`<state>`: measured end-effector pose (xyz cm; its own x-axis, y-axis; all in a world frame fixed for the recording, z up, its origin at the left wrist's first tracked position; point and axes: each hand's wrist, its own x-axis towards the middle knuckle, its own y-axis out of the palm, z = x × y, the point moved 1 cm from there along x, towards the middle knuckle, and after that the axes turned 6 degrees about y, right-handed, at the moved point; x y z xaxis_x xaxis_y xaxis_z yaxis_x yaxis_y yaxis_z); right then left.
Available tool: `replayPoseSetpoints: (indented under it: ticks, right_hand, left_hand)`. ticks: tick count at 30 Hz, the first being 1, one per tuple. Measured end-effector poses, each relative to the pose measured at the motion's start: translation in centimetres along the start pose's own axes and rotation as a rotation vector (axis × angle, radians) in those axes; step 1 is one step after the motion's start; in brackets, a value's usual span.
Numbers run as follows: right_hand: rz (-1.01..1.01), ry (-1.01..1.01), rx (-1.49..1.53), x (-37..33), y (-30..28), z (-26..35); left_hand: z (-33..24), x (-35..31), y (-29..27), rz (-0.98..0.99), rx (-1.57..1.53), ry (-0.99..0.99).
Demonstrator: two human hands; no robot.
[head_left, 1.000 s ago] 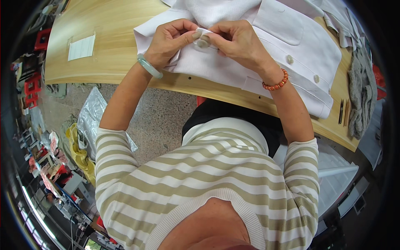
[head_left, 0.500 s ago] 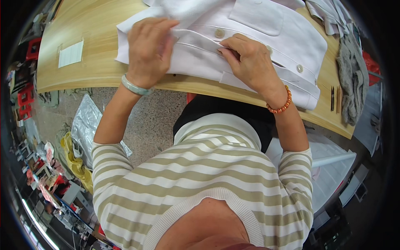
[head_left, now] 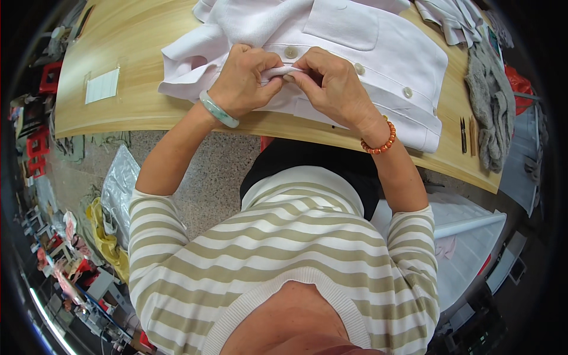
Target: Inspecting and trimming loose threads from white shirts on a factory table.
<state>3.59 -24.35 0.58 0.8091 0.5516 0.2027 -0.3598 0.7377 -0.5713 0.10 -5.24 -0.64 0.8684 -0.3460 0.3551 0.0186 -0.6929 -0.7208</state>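
Note:
A white buttoned jacket (head_left: 393, 62) lies on the wooden table, its row of pale round buttons running left to right and a pocket beyond them. Pinched on the garment's front edge, my left hand (head_left: 245, 81) has its thumb and fingers closed on a fold of white cloth. Close beside it, my right hand (head_left: 334, 86) grips the same edge between thumb and forefinger. The fingertips of both hands nearly meet just below one button (head_left: 290, 52). Another button (head_left: 360, 68) shows right of my right hand. Cloth beneath my palms is hidden.
On the table (head_left: 136, 47), a white paper (head_left: 102, 86) is taped at the left. Dark tweezers (head_left: 463, 135) and a slim brown tool (head_left: 473, 135) lie at the right, beside a grey knitted piece (head_left: 491, 100). A white plastic bin (head_left: 473, 254) stands below the table's right side.
My left hand has come down and right and now pinches the jacket's edge. My right hand has shifted left, still pinching. The jacket sits slightly further left in view.

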Motion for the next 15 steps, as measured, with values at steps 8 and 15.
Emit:
replayPoseSetpoints:
  ticks: [8, 15]
  right_hand:
    - [0.024, -0.077, -0.034, -0.4, 1.5, -1.6]
    - [0.07, -0.023, -0.218, -1.1, -0.2, 0.0]
  left_hand:
    - [0.5, 0.0, 1.0, 0.059, 0.289, 0.103]
    - [0.0, 0.0, 0.3, 0.075, -0.026, 0.015]
